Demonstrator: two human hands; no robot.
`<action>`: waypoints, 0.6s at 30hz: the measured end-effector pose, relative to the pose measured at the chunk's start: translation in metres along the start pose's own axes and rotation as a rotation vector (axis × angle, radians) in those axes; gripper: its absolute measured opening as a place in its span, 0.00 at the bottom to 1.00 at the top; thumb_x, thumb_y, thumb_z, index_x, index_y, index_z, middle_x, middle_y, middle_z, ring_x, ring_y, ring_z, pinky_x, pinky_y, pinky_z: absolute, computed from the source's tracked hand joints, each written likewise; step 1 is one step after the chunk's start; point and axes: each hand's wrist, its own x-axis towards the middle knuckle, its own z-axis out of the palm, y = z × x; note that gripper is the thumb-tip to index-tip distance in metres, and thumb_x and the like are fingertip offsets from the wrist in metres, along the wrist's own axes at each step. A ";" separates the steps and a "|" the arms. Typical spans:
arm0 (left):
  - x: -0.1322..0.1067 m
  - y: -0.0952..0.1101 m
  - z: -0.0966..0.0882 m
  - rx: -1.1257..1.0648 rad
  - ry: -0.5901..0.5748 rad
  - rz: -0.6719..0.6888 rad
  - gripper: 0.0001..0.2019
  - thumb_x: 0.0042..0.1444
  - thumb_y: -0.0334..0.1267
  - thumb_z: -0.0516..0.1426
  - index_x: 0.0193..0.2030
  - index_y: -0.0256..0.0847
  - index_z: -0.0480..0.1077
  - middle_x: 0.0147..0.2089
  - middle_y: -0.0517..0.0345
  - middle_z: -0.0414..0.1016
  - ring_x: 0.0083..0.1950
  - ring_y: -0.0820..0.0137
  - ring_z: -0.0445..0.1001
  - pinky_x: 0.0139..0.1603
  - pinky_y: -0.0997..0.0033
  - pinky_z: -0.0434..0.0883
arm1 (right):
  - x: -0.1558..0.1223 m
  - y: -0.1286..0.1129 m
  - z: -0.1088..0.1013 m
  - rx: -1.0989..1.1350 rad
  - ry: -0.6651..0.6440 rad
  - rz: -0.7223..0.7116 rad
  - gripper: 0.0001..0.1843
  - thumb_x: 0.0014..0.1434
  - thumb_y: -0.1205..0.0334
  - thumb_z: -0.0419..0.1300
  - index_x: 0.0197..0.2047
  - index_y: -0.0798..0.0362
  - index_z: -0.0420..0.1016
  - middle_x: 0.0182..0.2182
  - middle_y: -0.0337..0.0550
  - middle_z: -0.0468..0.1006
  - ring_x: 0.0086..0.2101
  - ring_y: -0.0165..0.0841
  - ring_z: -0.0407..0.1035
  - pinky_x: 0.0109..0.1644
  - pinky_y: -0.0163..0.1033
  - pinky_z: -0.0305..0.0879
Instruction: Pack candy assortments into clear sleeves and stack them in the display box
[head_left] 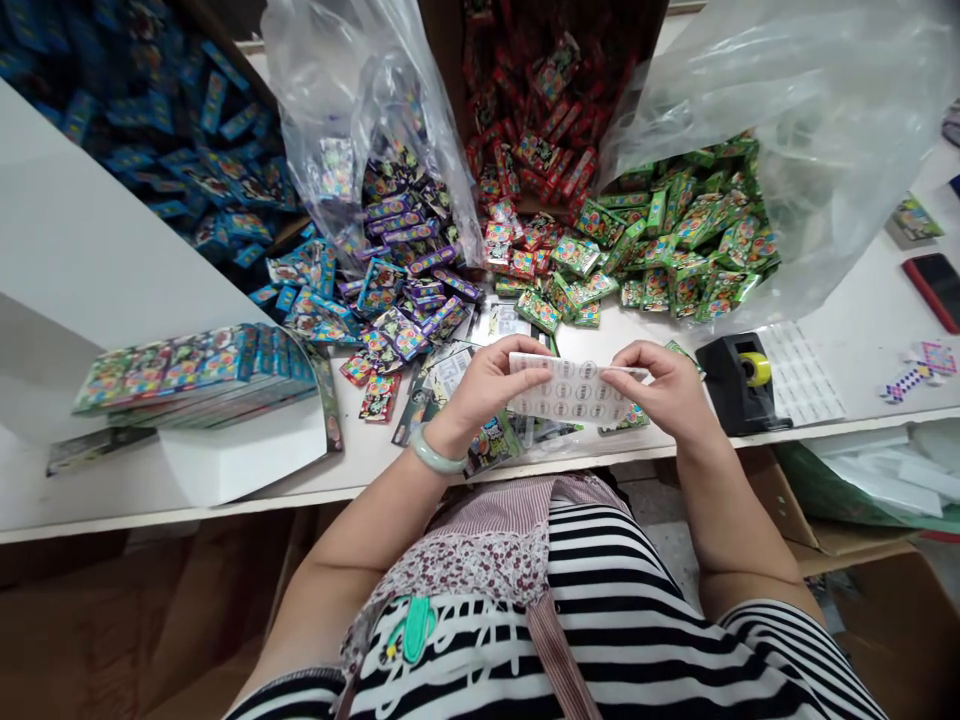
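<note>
left hand point(491, 385) pinches the left end of a white rectangular sheet of round stickers point(571, 392) | right hand point(664, 385) pinches its right end | sheet hangs just above the white table edge point(225, 500) | black tape dispenser point(739, 380) just right of the sheet | green packets point(675, 245), purple packets point(405, 290) piled behind it

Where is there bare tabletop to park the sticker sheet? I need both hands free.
Bare strip on the table between the tape dispenser and red phone, partly under a label sheet. Crowded ahead of both hands: purple packets, green packets.
</note>
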 end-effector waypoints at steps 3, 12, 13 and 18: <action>0.000 0.004 0.003 0.014 -0.018 -0.018 0.13 0.45 0.42 0.68 0.35 0.39 0.73 0.30 0.62 0.74 0.28 0.75 0.70 0.28 0.77 0.67 | 0.002 0.001 -0.005 -0.053 -0.037 -0.016 0.12 0.57 0.51 0.66 0.30 0.51 0.75 0.28 0.40 0.79 0.30 0.33 0.71 0.36 0.38 0.67; -0.002 0.005 0.010 0.014 -0.001 -0.015 0.12 0.50 0.45 0.66 0.35 0.41 0.73 0.31 0.61 0.73 0.29 0.74 0.68 0.30 0.75 0.66 | 0.015 -0.008 -0.001 -0.241 -0.189 -0.059 0.12 0.58 0.52 0.64 0.29 0.50 0.75 0.27 0.40 0.77 0.31 0.34 0.69 0.36 0.39 0.62; -0.002 0.004 0.010 -0.015 0.012 -0.033 0.13 0.50 0.46 0.66 0.35 0.41 0.72 0.29 0.61 0.72 0.28 0.74 0.67 0.29 0.75 0.65 | 0.015 -0.008 0.000 -0.216 -0.202 -0.034 0.13 0.58 0.51 0.64 0.29 0.50 0.74 0.27 0.40 0.77 0.30 0.33 0.69 0.34 0.38 0.62; -0.002 0.000 0.011 -0.007 0.073 -0.046 0.15 0.49 0.47 0.66 0.29 0.41 0.69 0.24 0.64 0.66 0.25 0.76 0.63 0.26 0.75 0.61 | 0.010 -0.009 0.005 -0.102 -0.219 0.066 0.16 0.57 0.48 0.64 0.27 0.51 0.75 0.25 0.41 0.77 0.27 0.32 0.68 0.29 0.36 0.62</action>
